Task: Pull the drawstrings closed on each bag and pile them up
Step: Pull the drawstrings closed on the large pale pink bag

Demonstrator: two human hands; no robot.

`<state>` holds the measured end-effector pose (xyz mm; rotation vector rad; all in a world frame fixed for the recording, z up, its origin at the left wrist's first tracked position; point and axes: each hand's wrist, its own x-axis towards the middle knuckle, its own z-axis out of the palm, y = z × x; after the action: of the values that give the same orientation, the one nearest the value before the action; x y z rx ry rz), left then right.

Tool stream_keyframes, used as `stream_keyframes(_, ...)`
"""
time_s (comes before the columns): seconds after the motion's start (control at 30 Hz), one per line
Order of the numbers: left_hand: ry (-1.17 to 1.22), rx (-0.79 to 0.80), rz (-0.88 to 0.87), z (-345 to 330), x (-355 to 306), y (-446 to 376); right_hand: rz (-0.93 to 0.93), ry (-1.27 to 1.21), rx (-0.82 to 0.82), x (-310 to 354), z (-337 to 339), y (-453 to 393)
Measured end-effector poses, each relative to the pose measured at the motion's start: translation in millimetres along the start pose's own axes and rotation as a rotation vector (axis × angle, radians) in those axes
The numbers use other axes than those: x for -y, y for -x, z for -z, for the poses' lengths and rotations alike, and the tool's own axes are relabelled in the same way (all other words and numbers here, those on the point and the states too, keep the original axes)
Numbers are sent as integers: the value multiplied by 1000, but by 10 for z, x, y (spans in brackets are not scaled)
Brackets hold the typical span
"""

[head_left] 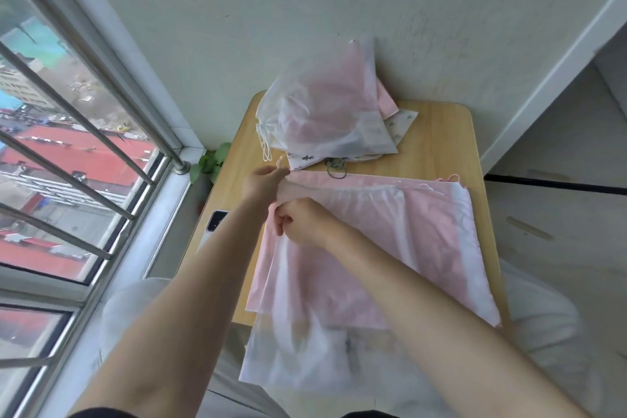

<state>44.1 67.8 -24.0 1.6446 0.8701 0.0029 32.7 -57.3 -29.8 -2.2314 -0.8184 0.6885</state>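
1. Small wooden table (441, 132) stands in a corner, against a pale wall, with a barred window (68, 146) on its left side.
2. Flat stack of pink-and-white translucent drawstring bags (390, 248) covers the near half of the table; the near ends hang off the table's front edge, over the person's lap.
3. Left hand (263, 180): at the far-left corner of the stack, fingers pinched on a thin pink drawstring (280, 163) that sticks up just above the fingertips.
4. Right hand (302, 219): just beside the left hand and nearer the camera, fingers curled, gripping the gathered top hem of the uppermost bag at its left end. Hem shows wrinkles running right from the grip.
5. Pile of closed bags (322, 105) sits at the far-left part of the table, leaning against the wall. Topmost one is translucent white over pink, its mouth cinched at the left, with a white cord loop (266, 149) hanging down.
6. Printed white bags (400, 125) peek out from under that pile, on its right and near sides.
7. Dark hair tie (336, 174) lies on the table between pile and stack.
8. Phone (213, 227) lies on the table's left edge, partly hidden by the left forearm.
9. Green leaves (210, 159) show past the table's left edge, below the window sill.
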Motion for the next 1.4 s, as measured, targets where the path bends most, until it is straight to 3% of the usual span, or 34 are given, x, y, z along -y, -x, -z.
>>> stream_keyframes(0.07, -3, -68, -15, 38, -22, -10, -52, -164, -41, 2, 17, -17)
stream_keyframes(0.17, -46, -119, -20, 120, -19, -16, -103, -553, -314, -96, 153, -19)
stream_keyframes(0.23, -36, -127, -12, 161, -25, -6, -128, -341, -395, -269, 244, -18)
stream_keyframes(0.37, 146, -34, -4, 72, -130, 95, -279, 197, -20, -474, 182, 11)
stream_keyframes(0.47, 214, 72, -24, -89, -244, 211, -221, 396, -10, -474, 45, 2)
stream_keyframes(0.6, 49, 165, -80, -283, -170, 291, -198, 247, -44, -480, 186, 11)
stream_keyframes(0.73, -273, 148, -101, -410, 59, 298, -508, 52, -629, -701, 522, 176)
stream_keyframes(0.77, -319, 134, -100, -420, 97, 286, -585, 49, -709, -773, 606, 230)
stream_keyframes(0.83, -370, 114, -94, -434, 168, 213, -708, 49, -705, -916, 733, 315)
stream_keyframes(0.9, -391, 101, -87, -473, 158, 203, -786, 80, -595, -1059, 806, 388)
stream_keyframes(1.0, -340, 69, -91, -491, 62, 293, -756, 85, -492, -1187, 830, 386)
stream_keyframes(1.13, -293, 48, -83, -462, 39, 284, -635, -196, -482, -1168, 827, 302)
stream_keyframes(1.2, -267, 17, -84, -414, 39, 285, -574, -431, -566, -1136, 839, 292)
stream_keyframes(1.4, -41, -314, -61, -5, 131, 199, -690, -971, -838, -1177, 981, 393)
